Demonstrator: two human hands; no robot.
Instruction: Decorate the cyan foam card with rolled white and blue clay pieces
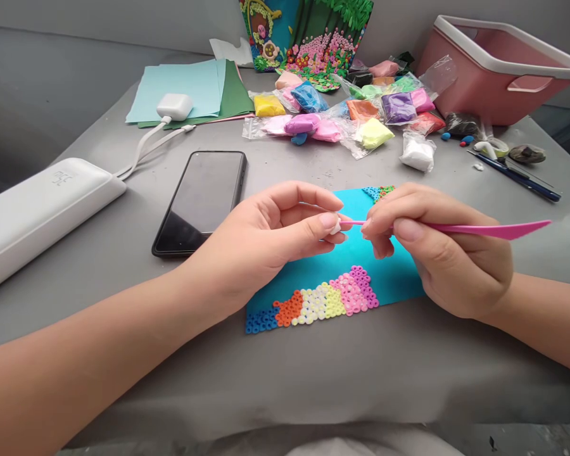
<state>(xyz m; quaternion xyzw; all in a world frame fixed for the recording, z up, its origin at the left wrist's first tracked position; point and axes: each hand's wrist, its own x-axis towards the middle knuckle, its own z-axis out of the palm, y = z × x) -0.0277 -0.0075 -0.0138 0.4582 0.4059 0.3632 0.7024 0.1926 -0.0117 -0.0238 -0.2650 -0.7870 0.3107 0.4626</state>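
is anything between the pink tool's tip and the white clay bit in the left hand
Nothing visible. The pink tool, held in the right hand, has its tip right at the white clay bit pinched by the left hand above the blue card.

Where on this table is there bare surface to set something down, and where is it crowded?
Bare grey table runs along the near edge, below the blue card and both forearms. A smaller free patch lies between the phone and the power bank. The far side is crowded: clay packets, paper sheets, pink bin, and tools at far right.
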